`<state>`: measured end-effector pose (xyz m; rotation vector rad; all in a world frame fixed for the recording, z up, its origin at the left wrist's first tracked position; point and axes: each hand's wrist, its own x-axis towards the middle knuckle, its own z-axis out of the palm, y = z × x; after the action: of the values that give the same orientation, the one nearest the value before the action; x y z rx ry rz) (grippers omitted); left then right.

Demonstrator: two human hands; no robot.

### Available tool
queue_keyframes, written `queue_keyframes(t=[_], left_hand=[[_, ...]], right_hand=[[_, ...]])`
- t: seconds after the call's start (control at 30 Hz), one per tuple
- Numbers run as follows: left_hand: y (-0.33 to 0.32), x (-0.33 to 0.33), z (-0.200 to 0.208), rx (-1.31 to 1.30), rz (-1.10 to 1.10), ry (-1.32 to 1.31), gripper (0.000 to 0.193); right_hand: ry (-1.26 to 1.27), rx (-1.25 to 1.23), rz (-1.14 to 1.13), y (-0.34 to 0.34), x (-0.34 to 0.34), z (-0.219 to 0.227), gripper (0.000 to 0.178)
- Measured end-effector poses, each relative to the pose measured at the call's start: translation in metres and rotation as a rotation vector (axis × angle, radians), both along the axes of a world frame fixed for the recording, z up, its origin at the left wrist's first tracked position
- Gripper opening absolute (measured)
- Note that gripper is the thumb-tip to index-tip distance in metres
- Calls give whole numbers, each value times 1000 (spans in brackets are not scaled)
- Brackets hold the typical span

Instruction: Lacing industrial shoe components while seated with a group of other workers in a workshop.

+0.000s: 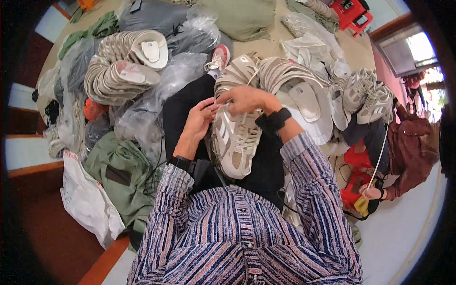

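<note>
A beige and white sneaker upper [231, 145] lies across my lap, toe toward me, its pale laces threaded down the front. At its far left edge is my left hand [198, 119], fingers bent and fingertips brought together by the collar. My right hand [248, 99] reaches over the collar, with thumb and index finger pinched close to the left fingertips. Whatever lies between the fingers is too small to make out. Just beyond the hands stands a stack of nested beige uppers [236, 76], partly covered by my right hand.
More nested uppers [121, 83] sit at left, and another stack [304, 102] at right beside laced sneakers [365, 97]. Clear plastic bags [156, 104] and a green cloth bag [118, 171] lie left. At right, a co-worker's hand [373, 191] pulls a long white lace [381, 152].
</note>
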<state>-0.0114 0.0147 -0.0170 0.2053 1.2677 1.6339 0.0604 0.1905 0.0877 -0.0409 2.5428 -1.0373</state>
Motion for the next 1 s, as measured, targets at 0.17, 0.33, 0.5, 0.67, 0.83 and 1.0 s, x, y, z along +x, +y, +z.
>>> queue_keyframes(t=[0.17, 0.33, 0.5, 0.67, 0.83, 1.0], left_hand=[[-4, 46, -30, 110, 430, -46, 33], [5, 76, -27, -200, 573, 594, 19], [1, 77, -33, -220, 544, 782, 25], [-12, 79, -17, -168, 517, 785, 17], [-14, 86, -5, -156, 304, 611, 28], [-11, 83, 0, 20, 347, 96, 23]], right_hand=[[-101, 247, 212, -20, -23, -17, 38], [57, 273, 300, -26, -15, -22, 34], [134, 164, 323, -20, -7, -15, 29], [228, 165, 298, -16, 6, -12, 31], [246, 172, 326, -21, 10, 1, 25], [312, 325, 434, -32, 10, -12, 21]])
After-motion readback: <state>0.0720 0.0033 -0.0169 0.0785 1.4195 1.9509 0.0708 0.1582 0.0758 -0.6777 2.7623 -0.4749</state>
